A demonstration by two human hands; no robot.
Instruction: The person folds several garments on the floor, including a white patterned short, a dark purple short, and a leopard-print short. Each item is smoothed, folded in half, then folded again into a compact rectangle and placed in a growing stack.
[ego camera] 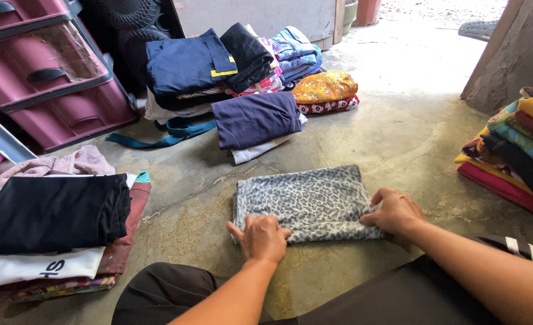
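Grey leopard-print cloth (305,201), one piece, folded into a flat rectangle, lies on the concrete floor (399,138) right in front of the seated person. Two hands on it: left hand (261,236) presses the near left corner, fingers together and curled down onto the fabric; right hand (396,212) sits on the right edge, fingers curled over that edge, thumb on top. Neither lifts the cloth, both just press. Folded piles around, counted: one left pile (55,229) topped by a black garment over white and rust-brown pieces, near the left hand but apart from the cloth; one navy folded piece (255,119) just beyond the cloth's far edge, not touching; one back stack (188,69) of dark navy items; one stack of jeans (295,51); one yellow floral bundle (325,87) on a red floral piece; one bright multicolour stack (516,153) at the right, well apart from the right hand. One maroon plastic drawer unit (43,72) at upper left. One teal strap (158,133) on the floor. Bare floor shows between the cloth and the right stack, and beyond the far edge toward the doorway.
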